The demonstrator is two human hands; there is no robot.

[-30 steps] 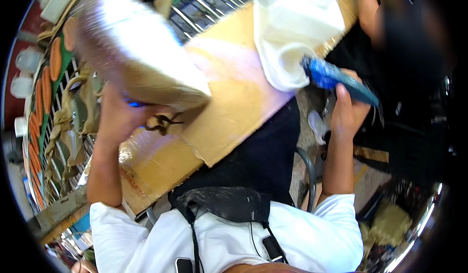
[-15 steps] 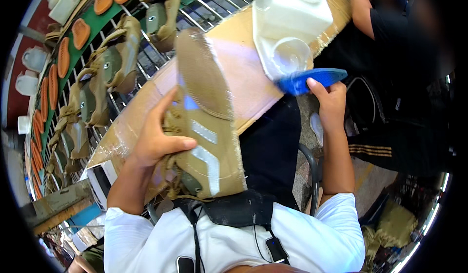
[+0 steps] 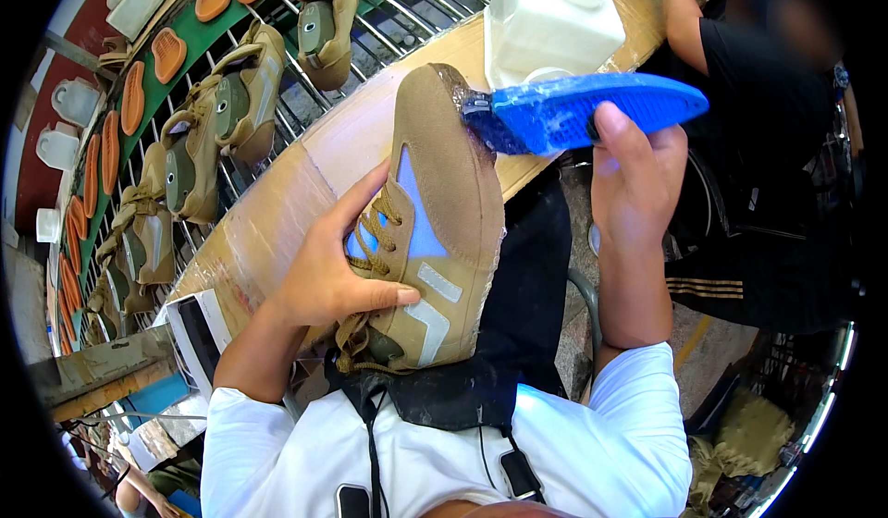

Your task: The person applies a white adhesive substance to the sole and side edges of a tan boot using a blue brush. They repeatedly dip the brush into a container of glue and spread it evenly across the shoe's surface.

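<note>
A tan shoe upper [image 3: 444, 176] with brown laces and pale stripes lies on its side in front of me, toe pointing away. My left hand [image 3: 338, 273] grips it over the lacing, thumb pressed on the side near the stripes. In my right hand [image 3: 638, 171] is a blue brush [image 3: 601, 111], held by its ribbed handle. Its dark, wet-looking bristles touch the edge of the shoe's toe, where a glossy wet patch shows. A white plastic container [image 3: 552, 28] stands just beyond the brush, its lower part hidden.
Cardboard [image 3: 277, 194] covers the bench under the shoe. Along the left, a metal rack [image 3: 388, 32] carries several tan shoes [image 3: 245, 92]; beside it a green strip [image 3: 176, 65] bears several orange soles [image 3: 132, 97]. Another person's arm [image 3: 683, 18] shows at the upper right.
The brush has come from the white container to the shoe's toe edge. My left hand and the shoe have shifted right, and the shoe has turned to show more of its laces.
</note>
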